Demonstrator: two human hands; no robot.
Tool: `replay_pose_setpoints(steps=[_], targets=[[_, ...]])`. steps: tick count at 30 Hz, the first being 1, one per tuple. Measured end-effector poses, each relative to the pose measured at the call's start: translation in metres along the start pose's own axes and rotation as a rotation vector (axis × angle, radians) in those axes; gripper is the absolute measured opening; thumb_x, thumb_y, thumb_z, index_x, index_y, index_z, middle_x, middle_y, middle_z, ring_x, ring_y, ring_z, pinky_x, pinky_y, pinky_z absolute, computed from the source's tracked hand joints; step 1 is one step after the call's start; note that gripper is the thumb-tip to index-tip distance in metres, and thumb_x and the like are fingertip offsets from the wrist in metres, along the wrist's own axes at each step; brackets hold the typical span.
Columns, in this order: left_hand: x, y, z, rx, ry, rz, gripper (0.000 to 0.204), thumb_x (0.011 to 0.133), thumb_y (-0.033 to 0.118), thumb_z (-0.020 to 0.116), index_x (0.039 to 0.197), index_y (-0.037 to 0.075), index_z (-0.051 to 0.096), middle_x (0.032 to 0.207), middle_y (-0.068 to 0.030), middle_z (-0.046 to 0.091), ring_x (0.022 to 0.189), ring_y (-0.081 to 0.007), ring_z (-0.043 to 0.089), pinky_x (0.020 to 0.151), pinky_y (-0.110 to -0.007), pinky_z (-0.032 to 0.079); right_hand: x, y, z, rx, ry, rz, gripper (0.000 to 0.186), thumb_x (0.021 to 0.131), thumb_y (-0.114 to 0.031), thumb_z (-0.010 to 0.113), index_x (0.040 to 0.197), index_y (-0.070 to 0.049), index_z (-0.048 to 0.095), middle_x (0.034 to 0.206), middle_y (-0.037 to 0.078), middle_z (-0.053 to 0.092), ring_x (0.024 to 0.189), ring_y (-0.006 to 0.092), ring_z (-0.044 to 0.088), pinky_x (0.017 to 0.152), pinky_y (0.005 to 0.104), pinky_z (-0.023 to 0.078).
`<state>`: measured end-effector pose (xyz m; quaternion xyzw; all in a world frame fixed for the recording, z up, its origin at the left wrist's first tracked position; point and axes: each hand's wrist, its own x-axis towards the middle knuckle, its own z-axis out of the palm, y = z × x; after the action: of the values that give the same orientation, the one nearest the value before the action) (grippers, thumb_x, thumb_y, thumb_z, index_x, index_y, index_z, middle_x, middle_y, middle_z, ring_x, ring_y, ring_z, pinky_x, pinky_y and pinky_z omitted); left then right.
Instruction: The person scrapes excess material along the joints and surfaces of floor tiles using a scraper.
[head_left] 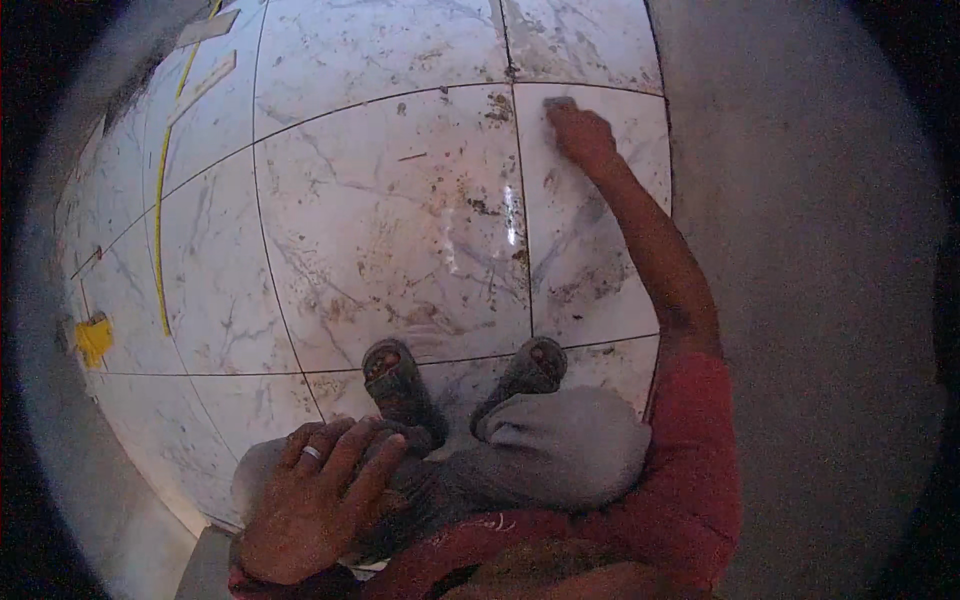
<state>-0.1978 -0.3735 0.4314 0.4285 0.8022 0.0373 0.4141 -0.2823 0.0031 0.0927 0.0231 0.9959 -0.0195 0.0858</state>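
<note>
My left hand point(320, 490) rests on my left knee, its fingers spread and a ring on one of them. My right arm reaches forward to a white marbled floor tile point(600, 270) beside the wall. There my right hand point(585, 135) is closed and presses down near the tile's far end. A small greyish edge shows at its fingertips, too small and dim to name. Left of that tile lies a large marbled tile point(340, 230), spotted with brown dirt and crumbs. Dark joint lines run between the tiles.
A grey wall point(800, 300) rises close on my right. At the left a long yellow strip point(161, 230) lies across the tiles, near a flat pale piece point(205, 85). A yellow scrap point(94, 341) lies farther left. My sandalled feet point(395, 370) stand on the tiles.
</note>
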Motion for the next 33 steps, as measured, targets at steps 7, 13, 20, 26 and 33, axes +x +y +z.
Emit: replay_pose_setpoints(steps=[7, 13, 20, 26, 33], targets=[[0.004, -0.002, 0.003, 0.055, 0.005, 0.067, 0.053, 0.075, 0.029, 0.064, 0.120, 0.007, 0.047, 0.118, -0.0149, 0.048, 0.106, -0.0318, 0.048, 0.090, -0.046, 0.037, -0.069, 0.074, 0.026, 0.152, 0.050, 0.323, 0.029, 0.085, -0.018, 0.046, 0.111, -0.009, 0.052, 0.096, 0.013, 0.061, 0.081, 0.0311, 0.061, 0.069, 0.0433, 0.050], [0.012, -0.010, 0.006, 0.020, 0.010, 0.052, 0.053, 0.073, 0.026, 0.066, 0.120, 0.009, 0.047, 0.118, -0.0134, 0.048, 0.107, -0.0321, 0.047, 0.092, -0.046, 0.035, -0.178, 0.004, -0.002, 0.548, 0.212, 0.424, 0.033, 0.084, -0.009, 0.047, 0.117, -0.001, 0.047, 0.122, 0.018, 0.047, 0.111, 0.0318, 0.047, 0.094, 0.0373, 0.038], [0.054, -0.006, -0.001, 0.073, -0.048, 0.029, 0.051, 0.070, 0.017, 0.063, 0.118, 0.010, 0.047, 0.121, -0.0121, 0.049, 0.109, -0.0315, 0.046, 0.095, -0.042, 0.035, -0.363, -0.082, 0.061, 0.400, 0.104, 0.589, 0.045, 0.083, -0.007, 0.047, 0.127, -0.002, 0.040, 0.124, 0.020, 0.043, 0.115, 0.0352, 0.043, 0.097, 0.0404, 0.036], [0.091, -0.003, -0.006, 0.124, -0.166, 0.051, 0.051, 0.070, 0.009, 0.063, 0.118, 0.012, 0.047, 0.123, -0.0107, 0.049, 0.111, -0.0310, 0.046, 0.096, -0.039, 0.036, -0.405, -0.060, 0.083, 0.462, 0.133, 0.787, 0.043, 0.082, -0.007, 0.048, 0.124, -0.001, 0.041, 0.127, 0.021, 0.040, 0.111, 0.0382, 0.045, 0.092, 0.0416, 0.040], [0.161, 0.028, 0.001, 0.194, -0.321, 0.375, 0.048, 0.079, 0.024, 0.060, 0.120, 0.007, 0.044, 0.116, -0.0159, 0.050, 0.104, -0.0353, 0.049, 0.088, -0.043, 0.039, -0.309, 0.020, 0.045, 0.448, -0.013, 0.910, 0.033, 0.086, -0.016, 0.042, 0.115, -0.002, 0.044, 0.117, 0.019, 0.050, 0.090, 0.0346, 0.058, 0.075, 0.0461, 0.049]])
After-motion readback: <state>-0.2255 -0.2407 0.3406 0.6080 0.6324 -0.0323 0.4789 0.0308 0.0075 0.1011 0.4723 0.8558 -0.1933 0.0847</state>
